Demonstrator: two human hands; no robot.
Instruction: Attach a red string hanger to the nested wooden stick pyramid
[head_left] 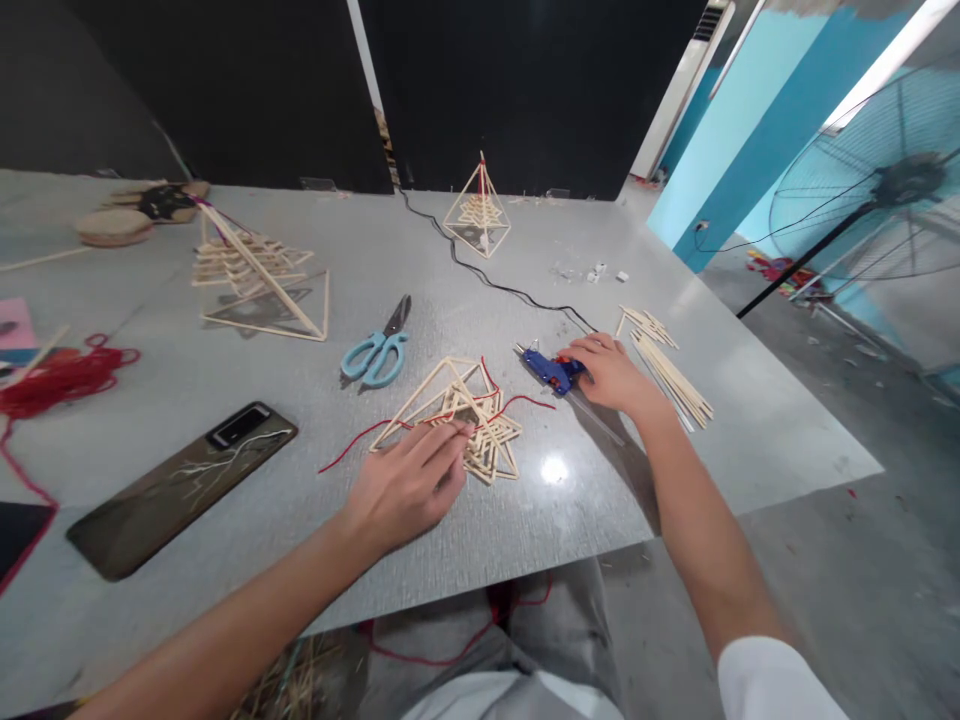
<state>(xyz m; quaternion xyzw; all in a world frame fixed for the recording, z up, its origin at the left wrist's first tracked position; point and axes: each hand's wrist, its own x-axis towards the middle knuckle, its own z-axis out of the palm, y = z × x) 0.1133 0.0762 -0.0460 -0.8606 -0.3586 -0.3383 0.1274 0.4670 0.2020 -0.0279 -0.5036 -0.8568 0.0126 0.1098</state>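
Observation:
Near the table's front edge lies a frame of thin wooden sticks (pixel 491 432) with red string (pixel 360 442) running across it. My left hand (pixel 416 475) is closed at the frame's lower left side, its fingertips together on the sticks or string; what exactly they pinch is hidden. To the right, a blue glue gun (pixel 551 371) lies on its side with a clear glue stick at its back end. My right hand (pixel 606 372) rests at the glue gun's handle, with its fingers bent over it. Blue-handled scissors (pixel 381 350) lie behind the frame.
The grey table (pixel 442 545) also bears a dark phone (pixel 184 490), red yarn (pixel 71 378), a larger stick frame (pixel 259 270), a small stick pyramid (pixel 480 212), loose sticks (pixel 671 378) and a black cord (pixel 495 283). A fan (pixel 907 180) stands at the right.

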